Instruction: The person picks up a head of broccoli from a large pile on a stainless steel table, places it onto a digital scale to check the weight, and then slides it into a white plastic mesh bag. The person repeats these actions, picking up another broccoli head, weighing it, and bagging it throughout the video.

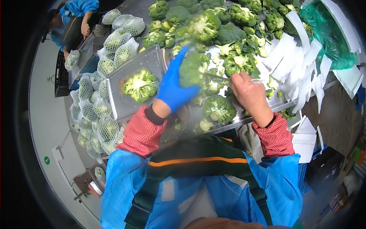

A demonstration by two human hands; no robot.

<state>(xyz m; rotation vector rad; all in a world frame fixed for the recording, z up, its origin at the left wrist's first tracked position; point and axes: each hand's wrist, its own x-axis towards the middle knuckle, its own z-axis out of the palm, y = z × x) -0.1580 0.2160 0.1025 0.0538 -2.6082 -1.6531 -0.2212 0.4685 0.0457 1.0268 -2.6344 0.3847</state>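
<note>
In a blue glove, my left hand [176, 86] grips a broccoli head [191, 70], which is partly blurred. My bare right hand [247, 90] holds a knife [216, 76] by its handle, which the fingers mostly cover. The blade points left toward the cut side of that broccoli; whether it touches is too blurred to tell. Just beyond my right hand lies another broccoli head [240, 63], stem up. A further head [219, 108] sits below the knife near the table edge. Left of my glove, one broccoli head [140, 85] rests on a metal weighing pan [114, 101].
Several broccoli heads in white foam nets [107, 128] are heaped at left. Loose broccoli [206, 25] covers the far table. White foam strips [303, 68] hang over the metal edge [274, 108] beside a green plastic bag [326, 37]. A co-worker's hand [85, 29] shows at upper left.
</note>
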